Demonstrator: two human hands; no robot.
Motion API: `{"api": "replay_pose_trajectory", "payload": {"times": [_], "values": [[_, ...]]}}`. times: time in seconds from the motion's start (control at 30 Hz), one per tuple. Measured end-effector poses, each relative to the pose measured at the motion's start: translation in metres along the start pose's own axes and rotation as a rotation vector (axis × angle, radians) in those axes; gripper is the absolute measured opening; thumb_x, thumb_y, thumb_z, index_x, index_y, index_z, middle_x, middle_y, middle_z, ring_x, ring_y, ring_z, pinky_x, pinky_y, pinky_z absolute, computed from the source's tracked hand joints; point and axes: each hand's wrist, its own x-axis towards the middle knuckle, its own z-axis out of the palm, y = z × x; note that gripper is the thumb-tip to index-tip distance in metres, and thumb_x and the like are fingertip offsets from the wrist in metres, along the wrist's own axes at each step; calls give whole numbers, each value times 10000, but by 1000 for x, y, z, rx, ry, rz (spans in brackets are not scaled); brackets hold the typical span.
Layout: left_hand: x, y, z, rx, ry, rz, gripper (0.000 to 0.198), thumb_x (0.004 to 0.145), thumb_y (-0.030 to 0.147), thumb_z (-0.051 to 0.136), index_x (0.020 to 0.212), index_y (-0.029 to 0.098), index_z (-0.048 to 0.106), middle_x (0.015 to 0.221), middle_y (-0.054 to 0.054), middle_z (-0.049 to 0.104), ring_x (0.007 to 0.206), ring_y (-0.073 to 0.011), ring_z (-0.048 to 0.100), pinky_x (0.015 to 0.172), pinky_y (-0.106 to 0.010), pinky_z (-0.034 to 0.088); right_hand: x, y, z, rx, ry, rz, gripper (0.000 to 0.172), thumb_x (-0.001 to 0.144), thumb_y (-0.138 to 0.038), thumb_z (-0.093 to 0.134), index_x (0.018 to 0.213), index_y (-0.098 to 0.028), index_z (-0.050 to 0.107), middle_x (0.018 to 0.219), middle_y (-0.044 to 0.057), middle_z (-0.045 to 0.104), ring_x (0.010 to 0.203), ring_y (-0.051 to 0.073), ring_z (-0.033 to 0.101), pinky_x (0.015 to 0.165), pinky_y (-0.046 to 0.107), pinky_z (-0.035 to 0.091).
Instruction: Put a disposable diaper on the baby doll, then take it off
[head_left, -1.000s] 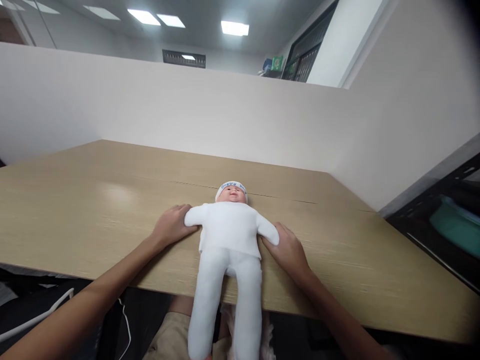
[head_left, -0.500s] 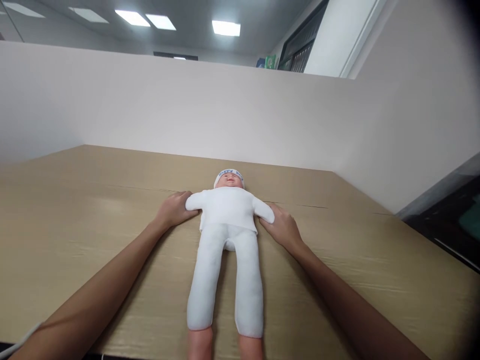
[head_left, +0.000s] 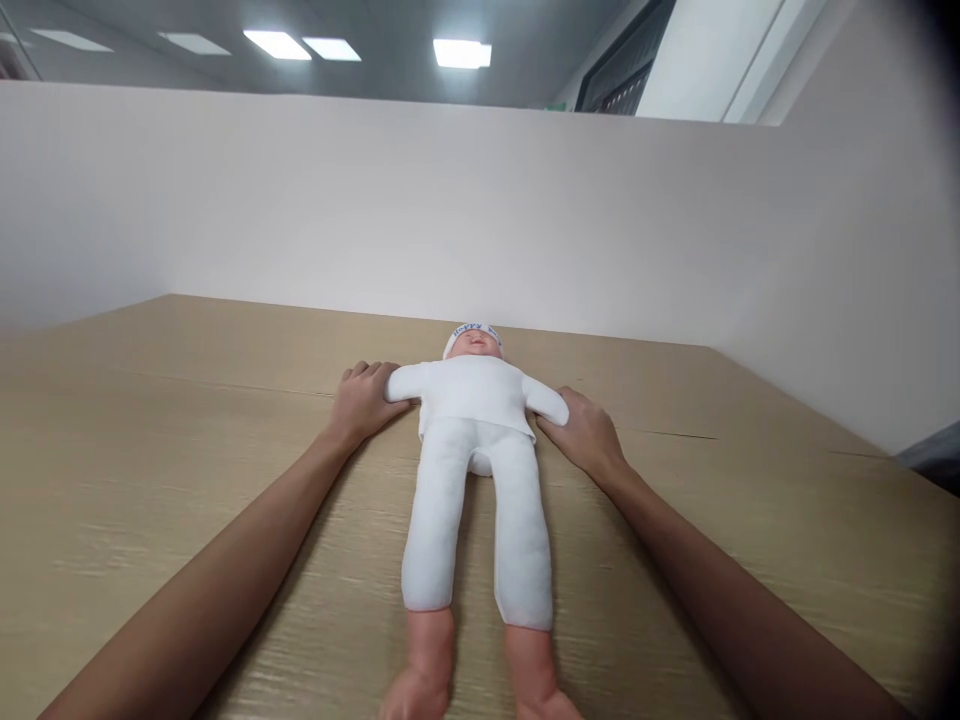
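Observation:
A baby doll (head_left: 480, 390) lies on its back on the wooden table (head_left: 247, 530), feet toward me. It wears a white top, white trousers (head_left: 433, 520) and a white headband (head_left: 476, 328) with blue lettering; its feet are bare. My left hand (head_left: 366, 400) is closed around the end of the doll's sleeved arm (head_left: 407, 381) on the left. On the other side, my right hand (head_left: 585, 430) grips the end of the second sleeved arm (head_left: 546, 398). Both doll arms are spread out sideways. The doll's own hands are hidden.
A white partition wall (head_left: 420, 210) rises behind the table's far edge and continues along the right. Over its top show lit ceiling panels (head_left: 462, 54) and a dark-framed window (head_left: 622, 65). Something dark (head_left: 934, 455) stands beyond the table's right edge.
The view has shifted, so the doll and both hands appear a little higher and further right, and the doll's feet have come into view. Both hands keep their hold on the doll's arms.

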Motion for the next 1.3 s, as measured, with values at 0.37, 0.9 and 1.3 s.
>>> {"api": "replay_pose_trajectory", "payload": {"times": [0.37, 0.9, 1.3], "values": [[23, -9, 20, 86, -29, -50, 535, 959, 633, 661, 1303, 226, 710, 1196, -142, 777, 1167, -402, 608, 972, -502, 395, 36, 11, 18, -5, -3, -76, 131, 933, -334, 675, 1017, -234, 683, 998, 62, 780, 901, 255, 700, 722, 317, 401], [-5, -21, 5, -1, 29, -37, 768, 924, 715, 657, 1537, 265, 548, 1463, -147, 663, 1343, -407, 584, 1123, -557, 416, 6, 26, 12, -30, 90, -145, 638, 954, -574, 640, 1463, -199, 553, 1438, 192, 670, 1273, 409, 618, 1039, 545, 489], [-5, -53, 4, -147, -4, 28, 559, 1000, 626, 629, 1405, 241, 644, 1324, -97, 769, 1150, -344, 648, 1016, -471, 490, -3, 44, 5, -28, 189, -204, 385, 995, -341, 574, 1326, -173, 673, 1224, 159, 783, 1087, 366, 665, 1004, 501, 466]]}}
